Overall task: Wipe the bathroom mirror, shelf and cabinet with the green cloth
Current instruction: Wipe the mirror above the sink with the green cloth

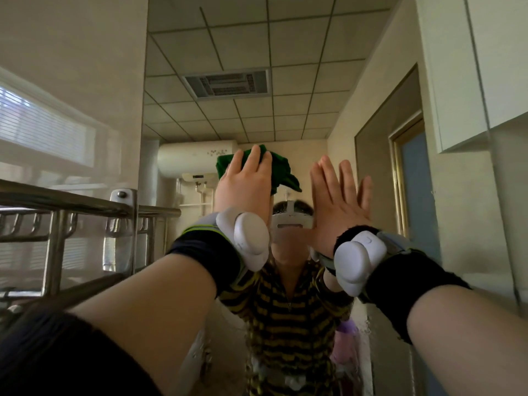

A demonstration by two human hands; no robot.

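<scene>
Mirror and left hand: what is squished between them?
The green cloth, pressed against the mirror under the left hand's straight fingers. The head view shows it.

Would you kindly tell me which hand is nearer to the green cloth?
Left. The left hand presses flat on the cloth, covering its left part; the right hand is open and raised to the cloth's right, apart from it.

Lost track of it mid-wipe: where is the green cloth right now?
In the head view, upper centre, the green cloth is pressed against the mirror under the flat left hand, just left of the right hand.
</scene>
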